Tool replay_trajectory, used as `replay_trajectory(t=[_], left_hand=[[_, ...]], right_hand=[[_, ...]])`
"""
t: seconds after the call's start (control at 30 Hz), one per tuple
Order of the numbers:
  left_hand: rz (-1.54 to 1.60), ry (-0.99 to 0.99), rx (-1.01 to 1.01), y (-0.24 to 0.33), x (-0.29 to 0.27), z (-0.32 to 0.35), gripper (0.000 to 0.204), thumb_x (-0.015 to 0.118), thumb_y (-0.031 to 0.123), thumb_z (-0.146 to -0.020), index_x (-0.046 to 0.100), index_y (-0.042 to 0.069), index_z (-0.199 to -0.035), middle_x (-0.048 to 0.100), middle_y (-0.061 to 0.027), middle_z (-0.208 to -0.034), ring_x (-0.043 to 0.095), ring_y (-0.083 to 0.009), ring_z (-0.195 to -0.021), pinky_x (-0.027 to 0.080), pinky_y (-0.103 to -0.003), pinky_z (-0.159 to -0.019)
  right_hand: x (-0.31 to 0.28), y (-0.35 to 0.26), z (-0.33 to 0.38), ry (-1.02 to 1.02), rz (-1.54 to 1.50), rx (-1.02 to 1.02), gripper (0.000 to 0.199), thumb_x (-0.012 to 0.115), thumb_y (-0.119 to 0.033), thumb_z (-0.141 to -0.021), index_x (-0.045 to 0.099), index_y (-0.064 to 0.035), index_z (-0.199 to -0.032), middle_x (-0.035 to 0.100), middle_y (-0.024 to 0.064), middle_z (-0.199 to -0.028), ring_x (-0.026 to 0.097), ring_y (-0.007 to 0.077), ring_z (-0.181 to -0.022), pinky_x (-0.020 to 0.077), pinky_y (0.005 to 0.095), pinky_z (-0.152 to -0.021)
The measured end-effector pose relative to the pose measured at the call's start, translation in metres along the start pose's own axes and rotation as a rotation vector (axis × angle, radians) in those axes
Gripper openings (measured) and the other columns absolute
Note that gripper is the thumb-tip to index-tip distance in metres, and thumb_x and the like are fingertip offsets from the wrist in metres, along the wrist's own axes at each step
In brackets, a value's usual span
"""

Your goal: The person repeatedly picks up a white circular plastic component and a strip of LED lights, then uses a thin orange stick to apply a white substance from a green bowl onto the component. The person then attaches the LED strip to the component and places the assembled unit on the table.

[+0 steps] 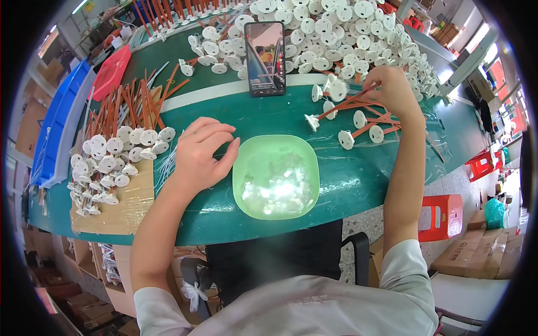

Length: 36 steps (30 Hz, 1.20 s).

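Observation:
My right hand [389,89] is closed on a thin reddish-brown strip with a white round end piece [312,122]; it hangs slanting over the table, its white end toward the middle. Around and below it lie several similar strips with white discs [346,140]. My left hand [203,152] is held with curled fingers, thumb and forefinger close together, just left of a light green bowl [238,193]. Whether a small part is between those fingertips cannot be seen. Small white and clear pieces [280,193] lie in the bowl, partly lost in glare.
A phone [265,61] stands upright beyond the bowl, before a large heap of white discs [336,28]. On the left, a bundle of disc-ended strips [115,147] rests on cardboard [112,215]. A blue tray [59,120] and a red tray [112,73] flank it.

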<state>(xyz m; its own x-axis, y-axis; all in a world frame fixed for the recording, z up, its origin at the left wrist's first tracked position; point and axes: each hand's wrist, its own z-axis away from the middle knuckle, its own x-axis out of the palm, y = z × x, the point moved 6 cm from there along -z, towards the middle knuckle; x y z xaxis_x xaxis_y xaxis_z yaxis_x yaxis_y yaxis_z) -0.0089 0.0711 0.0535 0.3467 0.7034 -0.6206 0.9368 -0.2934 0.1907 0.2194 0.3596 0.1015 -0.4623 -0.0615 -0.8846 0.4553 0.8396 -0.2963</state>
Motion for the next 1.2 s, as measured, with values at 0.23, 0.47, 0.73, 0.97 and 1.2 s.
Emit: replay_trajectory(t=[0.23,0.47,0.73,0.97,1.2], left_hand=[[0.044,0.003,-0.02,-0.002,0.003,0.001,0.011,0.075,-0.002,-0.073,0.068,0.001,-0.08,0.072,-0.0109,-0.087,0.068,-0.0275,-0.077,0.054,-0.034,-0.068],[0.334,-0.072,-0.167,0.01,-0.003,0.001,0.028,0.07,0.007,-0.08,0.068,-0.001,-0.108,0.073,-0.0156,-0.1,0.07,-0.0258,-0.084,0.055,-0.033,-0.075],[0.476,-0.196,-0.166,0.038,0.003,0.0,0.043,0.074,0.018,-0.084,0.064,-0.002,-0.12,0.071,-0.0152,-0.1,0.068,-0.0276,-0.08,0.054,-0.035,-0.07],[0.603,-0.239,-0.514,0.015,0.01,0.013,0.03,0.062,0.024,-0.098,0.063,0.0,-0.117,0.069,-0.0073,-0.088,0.068,-0.0173,-0.082,0.052,-0.029,-0.071],[1.308,-0.19,-0.78,0.036,0.035,0.027,0.044,0.038,0.033,-0.11,0.047,0.003,-0.141,0.061,-0.0099,-0.122,0.058,-0.0142,-0.113,0.048,-0.033,-0.098]], right_hand=[[-0.021,-0.022,0.003,0.328,0.095,-0.235,0.016,0.08,0.001,-0.065,0.074,-0.003,-0.079,0.073,0.0078,-0.083,0.068,0.0235,-0.081,0.0555,0.0353,-0.07],[-0.018,-0.093,0.022,0.874,0.034,-0.685,0.017,0.079,0.004,-0.066,0.071,-0.0023,-0.08,0.073,0.007,-0.088,0.067,0.0239,-0.074,0.0541,0.0324,-0.066],[0.009,-0.148,0.046,0.799,0.005,-0.764,0.02,0.082,0.003,-0.065,0.071,-0.0028,-0.081,0.072,0.0078,-0.087,0.063,0.0226,-0.071,0.0493,0.0314,-0.061],[0.017,-0.17,0.06,0.848,-0.078,-0.822,0.032,0.084,-0.001,-0.067,0.072,-0.0056,-0.096,0.068,0.0107,-0.104,0.064,0.0248,-0.085,0.0513,0.0321,-0.063],[0.063,-0.211,0.074,0.499,-0.396,-0.955,0.033,0.079,-0.005,-0.062,0.07,-0.0001,-0.094,0.065,0.0114,-0.096,0.065,0.0277,-0.082,0.0576,0.0342,-0.067]])
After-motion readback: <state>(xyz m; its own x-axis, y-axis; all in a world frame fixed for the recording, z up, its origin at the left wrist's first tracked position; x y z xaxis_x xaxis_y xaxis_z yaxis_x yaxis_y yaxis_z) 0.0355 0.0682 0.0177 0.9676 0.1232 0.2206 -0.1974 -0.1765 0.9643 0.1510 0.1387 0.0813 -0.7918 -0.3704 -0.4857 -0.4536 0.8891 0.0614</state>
